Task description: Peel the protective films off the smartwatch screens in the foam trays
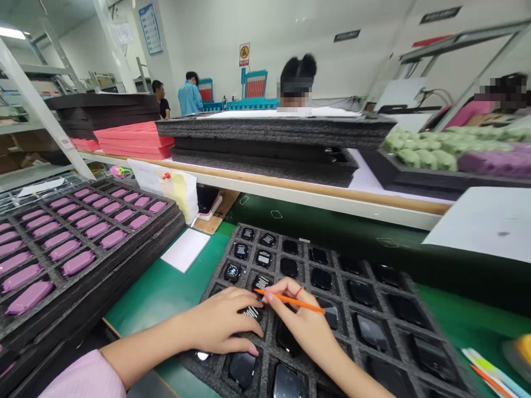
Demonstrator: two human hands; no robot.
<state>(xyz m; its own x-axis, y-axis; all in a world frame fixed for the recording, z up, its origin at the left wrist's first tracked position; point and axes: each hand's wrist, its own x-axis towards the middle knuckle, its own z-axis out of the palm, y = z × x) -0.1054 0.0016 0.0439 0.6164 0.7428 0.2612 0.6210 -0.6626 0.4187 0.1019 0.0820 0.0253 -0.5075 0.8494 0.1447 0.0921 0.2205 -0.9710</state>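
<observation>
My left hand (219,323) is curled over a smartwatch with a lit striped screen (251,313), which sits between its thumb and fingers. My right hand (296,312) pinches an orange pencil (290,301), whose tip points at a second lit smartwatch (262,282). Both hands are over a black foam tray (218,293) on the green work mat. Its square pockets each hold a watch, some with lit screens at the far left, many dark towards the right. My hands hide several pockets.
A stacked foam tray of pink pieces (70,243) lies to the left, with a white card (185,250) beside it. Pens (489,376) lie at lower right. A shelf behind carries black foam stacks (274,130) and red foam (133,141). Several people stand beyond it.
</observation>
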